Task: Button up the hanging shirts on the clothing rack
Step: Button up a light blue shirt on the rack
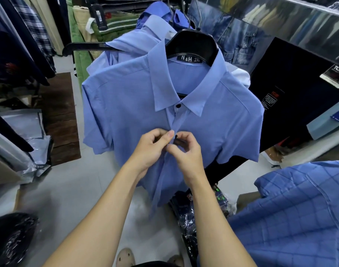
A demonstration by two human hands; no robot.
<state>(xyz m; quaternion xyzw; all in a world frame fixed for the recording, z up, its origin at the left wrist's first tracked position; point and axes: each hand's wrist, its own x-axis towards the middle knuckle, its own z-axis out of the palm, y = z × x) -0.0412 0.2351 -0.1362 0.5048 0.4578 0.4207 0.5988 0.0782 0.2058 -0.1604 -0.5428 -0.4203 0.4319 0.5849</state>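
Note:
A blue short-sleeved shirt hangs on a black hanger in the middle of the view. Its top button at the collar is closed. Both hands meet at the placket a little below it. My left hand pinches the left edge of the placket between thumb and fingers. My right hand pinches the right edge, where a small dark button shows at its fingertips. Below the hands the shirt front hangs apart.
More blue shirts hang behind this one, with a denim shirt at the back right. A checked blue shirt fills the lower right. A dark garment hangs at right. Packaged clothes and plastic bags lie on the floor.

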